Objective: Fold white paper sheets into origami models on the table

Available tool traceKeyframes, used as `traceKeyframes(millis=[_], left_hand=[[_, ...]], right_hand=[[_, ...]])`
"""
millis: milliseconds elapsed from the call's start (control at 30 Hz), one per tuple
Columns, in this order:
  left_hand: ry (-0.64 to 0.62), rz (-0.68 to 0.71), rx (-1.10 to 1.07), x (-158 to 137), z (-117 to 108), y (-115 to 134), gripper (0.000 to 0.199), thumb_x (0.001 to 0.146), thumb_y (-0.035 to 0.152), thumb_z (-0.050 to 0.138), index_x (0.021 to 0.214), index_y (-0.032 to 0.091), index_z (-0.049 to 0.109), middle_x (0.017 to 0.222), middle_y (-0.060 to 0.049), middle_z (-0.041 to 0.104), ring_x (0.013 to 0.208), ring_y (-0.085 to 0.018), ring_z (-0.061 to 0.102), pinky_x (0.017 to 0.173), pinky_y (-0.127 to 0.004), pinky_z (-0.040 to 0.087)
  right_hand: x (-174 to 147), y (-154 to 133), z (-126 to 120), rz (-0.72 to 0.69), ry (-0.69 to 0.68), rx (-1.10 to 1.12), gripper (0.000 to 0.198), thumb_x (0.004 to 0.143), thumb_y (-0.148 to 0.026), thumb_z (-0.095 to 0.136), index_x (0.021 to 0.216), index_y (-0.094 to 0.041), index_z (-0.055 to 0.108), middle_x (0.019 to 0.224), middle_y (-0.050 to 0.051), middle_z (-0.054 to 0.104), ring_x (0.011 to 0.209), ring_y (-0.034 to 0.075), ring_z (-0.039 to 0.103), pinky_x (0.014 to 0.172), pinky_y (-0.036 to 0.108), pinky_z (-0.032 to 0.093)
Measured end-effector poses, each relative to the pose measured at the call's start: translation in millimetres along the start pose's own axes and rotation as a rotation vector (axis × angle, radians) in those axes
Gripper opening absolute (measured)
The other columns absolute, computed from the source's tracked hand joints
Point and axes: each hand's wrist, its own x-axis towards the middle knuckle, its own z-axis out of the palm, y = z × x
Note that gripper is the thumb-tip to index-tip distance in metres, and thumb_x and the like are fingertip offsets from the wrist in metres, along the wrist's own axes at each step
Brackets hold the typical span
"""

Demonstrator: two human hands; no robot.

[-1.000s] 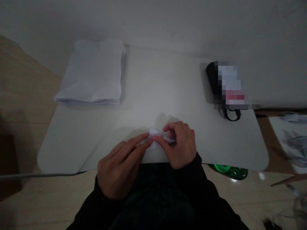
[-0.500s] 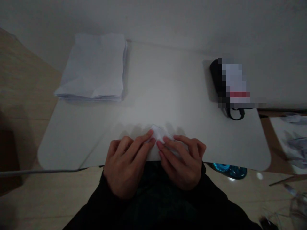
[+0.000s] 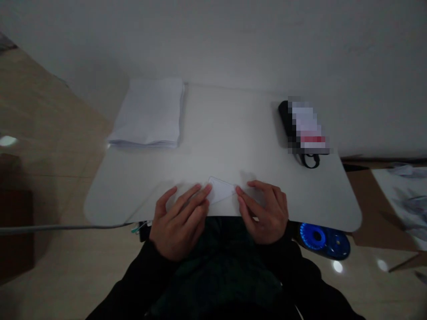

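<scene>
A small piece of folded white paper [image 3: 220,190] lies at the table's near edge, its wide end to the left and a narrow point to the right. My left hand [image 3: 178,220] holds the wide end, its index fingertip pressed on the paper and its thumb close beside; the other fingers are spread over the table. At the narrow tip, my right hand [image 3: 265,211] has its index fingertip on the paper with the thumb just below, the remaining fingers loosely bent. The paper's left end is partly hidden under my left fingers.
A stack of white paper sheets [image 3: 150,113] rests at the back left of the white table [image 3: 230,129]. At the back right is a black case [image 3: 287,122] with a strap and a blurred face. A grey cable [image 3: 66,229] runs off left; a blue-lit device [image 3: 323,241] sits below the right edge.
My fingers have drawn apart, my right hand shifting right to the paper's tip, so more of the folded paper shows. The head view has shifted slightly.
</scene>
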Motion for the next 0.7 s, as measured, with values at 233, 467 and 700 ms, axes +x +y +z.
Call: traceKeyframes(millis=[233,467,700], left_hand=[[0.181,0.121,-0.063,-19,6,-3,0.011,0.084,0.011,0.052,0.082,0.020,0.059,0.110,-0.002,0.067,0.104,-0.016,0.061,0.093,-0.036,0.035],[0.256,-0.042,-0.423,-9,0,12,0.013,0.082,0.009,0.053,0.083,0.020,0.060,0.086,0.000,0.071,0.082,-0.013,0.064,0.084,-0.034,0.036],[0.306,-0.394,-0.892,54,-18,-1,0.010,0.081,0.026,0.059,0.083,0.017,0.063,0.067,0.001,0.056,0.059,-0.010,0.051,0.053,-0.023,0.041]], right_hand=[[-14,-18,4,-0.245,-0.019,0.127,0.042,0.079,-0.030,0.058,0.117,-0.014,0.058,0.115,0.013,0.062,0.109,0.024,0.054,0.087,0.040,0.045],[-2,-23,5,-0.310,0.102,0.297,0.020,0.083,-0.012,0.053,0.094,-0.020,0.067,0.082,0.003,0.070,0.083,0.015,0.062,0.076,0.032,0.043],[67,-29,-20,-0.014,-0.214,0.867,0.026,0.085,-0.032,0.052,0.067,-0.016,0.063,0.060,-0.001,0.057,0.056,0.010,0.052,0.056,0.022,0.042]])
